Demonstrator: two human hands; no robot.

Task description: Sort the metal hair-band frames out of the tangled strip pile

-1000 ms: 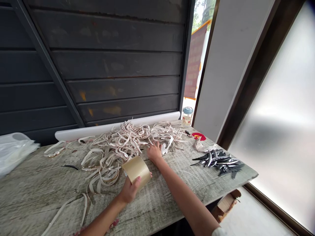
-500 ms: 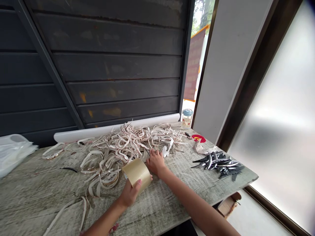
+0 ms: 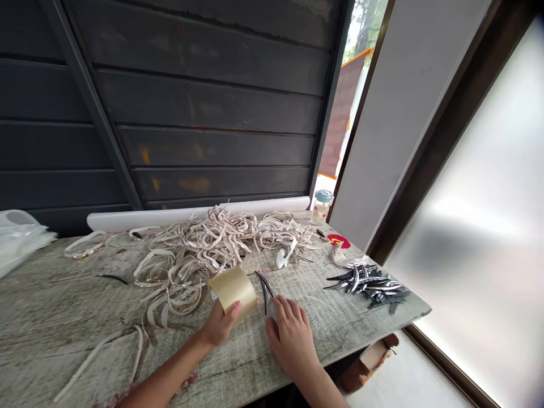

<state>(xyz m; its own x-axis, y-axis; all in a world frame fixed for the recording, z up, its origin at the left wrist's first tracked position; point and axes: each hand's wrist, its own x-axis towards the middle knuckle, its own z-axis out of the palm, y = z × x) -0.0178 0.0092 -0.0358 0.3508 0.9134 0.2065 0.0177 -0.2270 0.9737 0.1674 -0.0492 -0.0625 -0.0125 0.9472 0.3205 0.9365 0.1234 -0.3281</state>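
Snugly, left grip (image 3: 221,324) around glossy tape roll (image 3: 233,288); right grip (image 3: 293,335), loosely half-uncurled, by curved strips (image 3: 264,283).

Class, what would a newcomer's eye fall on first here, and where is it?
The tangle of pale strips sprawls across the middle of the table. In front of it, the left hand holds a wide tan tape roll. A pile of dark shiny strips lies toward the right.
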